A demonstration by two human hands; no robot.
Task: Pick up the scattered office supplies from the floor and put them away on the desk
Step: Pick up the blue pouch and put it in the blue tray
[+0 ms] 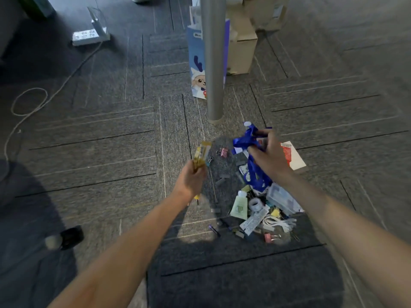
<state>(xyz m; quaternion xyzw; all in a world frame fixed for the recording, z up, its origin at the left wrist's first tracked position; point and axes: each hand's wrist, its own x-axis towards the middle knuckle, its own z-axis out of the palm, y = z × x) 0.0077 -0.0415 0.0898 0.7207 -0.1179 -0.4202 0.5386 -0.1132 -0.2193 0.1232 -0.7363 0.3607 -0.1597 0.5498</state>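
Observation:
My left hand (190,178) grips a yellow packet (201,155) that sticks up and away from my fist. My right hand (268,155) holds a bunched blue lanyard (246,141), whose strap hangs down toward the floor. Below my right arm lies a pile of office supplies on the grey carpet: a pale green tube (239,205), a roll of tape (255,204), a clear plastic box (282,197), a white cable (278,222), a pink binder clip (223,151) and several small clips. A white and red card (292,155) lies to the right.
A grey metal desk leg (214,58) rises just beyond the pile. Behind it stand a blue paper bag (196,63) and cardboard boxes (242,52). A power strip (85,36) and its looping cord (29,105) lie at the far left. A dark shoe (71,236) shows low left.

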